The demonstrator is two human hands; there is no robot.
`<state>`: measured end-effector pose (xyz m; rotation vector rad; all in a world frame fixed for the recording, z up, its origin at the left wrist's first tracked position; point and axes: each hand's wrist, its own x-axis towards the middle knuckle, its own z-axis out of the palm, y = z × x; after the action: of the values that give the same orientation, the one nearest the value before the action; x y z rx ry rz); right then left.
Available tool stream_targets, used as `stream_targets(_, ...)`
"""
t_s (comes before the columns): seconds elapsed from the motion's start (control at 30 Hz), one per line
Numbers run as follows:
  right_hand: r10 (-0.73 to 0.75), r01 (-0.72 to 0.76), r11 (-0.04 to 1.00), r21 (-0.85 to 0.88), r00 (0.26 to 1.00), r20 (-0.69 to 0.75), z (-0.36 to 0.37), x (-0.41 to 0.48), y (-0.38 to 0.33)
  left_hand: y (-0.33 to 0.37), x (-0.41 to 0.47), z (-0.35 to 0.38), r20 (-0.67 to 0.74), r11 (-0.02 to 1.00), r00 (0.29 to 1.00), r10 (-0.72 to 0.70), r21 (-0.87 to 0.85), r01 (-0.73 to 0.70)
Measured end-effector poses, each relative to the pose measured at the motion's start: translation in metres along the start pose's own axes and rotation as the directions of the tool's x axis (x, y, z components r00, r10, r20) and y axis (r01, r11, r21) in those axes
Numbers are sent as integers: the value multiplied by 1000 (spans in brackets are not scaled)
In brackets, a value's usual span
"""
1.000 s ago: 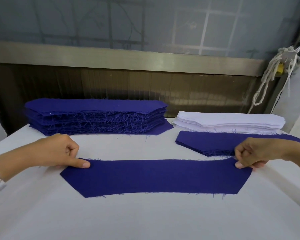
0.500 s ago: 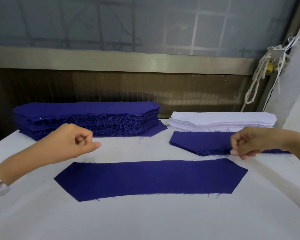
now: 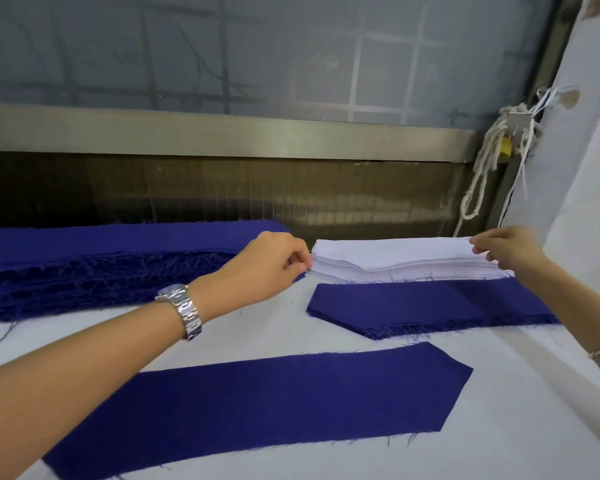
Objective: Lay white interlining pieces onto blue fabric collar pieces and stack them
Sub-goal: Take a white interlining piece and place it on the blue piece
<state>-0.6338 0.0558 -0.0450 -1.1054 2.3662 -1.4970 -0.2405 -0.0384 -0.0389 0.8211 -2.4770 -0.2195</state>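
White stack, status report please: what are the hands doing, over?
Left grip and right grip pinch the top white interlining piece by its ends. Blue collar piece lies flat, uncovered, nearer. Low blue pile sits between.

- You had no legible text, label, brand, number or sign in view.
- The blue collar piece (image 3: pixel 257 403) and the white interlining stack (image 3: pixel 395 252) bore no readable marking.
- Your wristwatch (image 3: pixel 184 311) was turned too far to read.
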Motion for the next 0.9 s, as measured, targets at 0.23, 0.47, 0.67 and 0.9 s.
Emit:
stream_targets(0.23, 25, -55, 990, -127, 973, -228, -8, 39, 43, 7, 69, 37, -24, 988, 999, 28, 153, -24)
stream_targets(0.47, 22, -82, 947, -310, 981, -190, -7, 67, 53, -1, 94, 62, -56, 965, 998, -39, 255, 52)
stream_targets(0.67, 76, -207, 884, -419, 949, -306, -7, 82, 58, -4, 103, 67, -60, 968, 995, -78, 234, 90)
stream_targets(0.9, 70, -217, 876, -432, 941, -331, -7, 85, 64, -5, 108, 71, -35, 976, 994, -102, 188, 107)
